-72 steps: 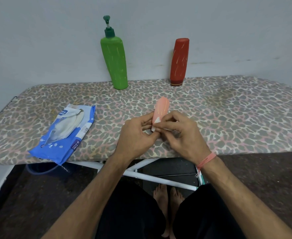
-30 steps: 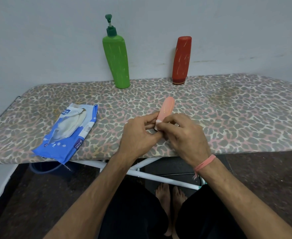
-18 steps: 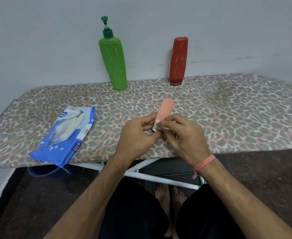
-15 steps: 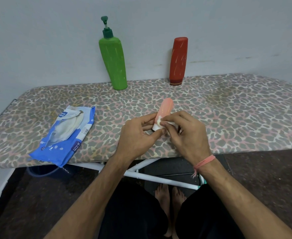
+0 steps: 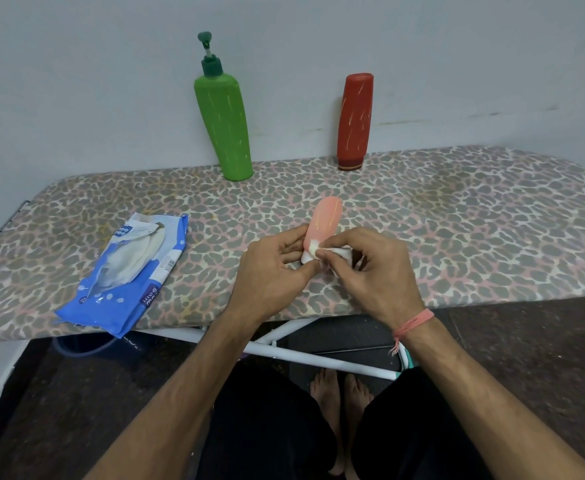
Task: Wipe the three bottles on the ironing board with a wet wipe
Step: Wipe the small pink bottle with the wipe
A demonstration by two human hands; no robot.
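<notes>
My left hand (image 5: 273, 271) grips the lower end of a small pink bottle (image 5: 324, 221), which points up and away over the leopard-print ironing board (image 5: 474, 223). My right hand (image 5: 376, 271) pinches a white wet wipe (image 5: 332, 251) against the bottle's white cap end. A tall green pump bottle (image 5: 225, 126) stands at the board's far edge by the wall. A red bottle (image 5: 355, 121) stands upside down on its cap to the right of it.
A blue wet-wipe pack (image 5: 128, 275) lies on the board's left part, overhanging the near edge. A grey wall rises directly behind the board. White board legs (image 5: 315, 358) and my bare feet show below on a dark floor.
My right hand has shifted a little to the right and turned, so the white wipe now shows between its fingers at the bottle's cap end. The left hand keeps its hold.
</notes>
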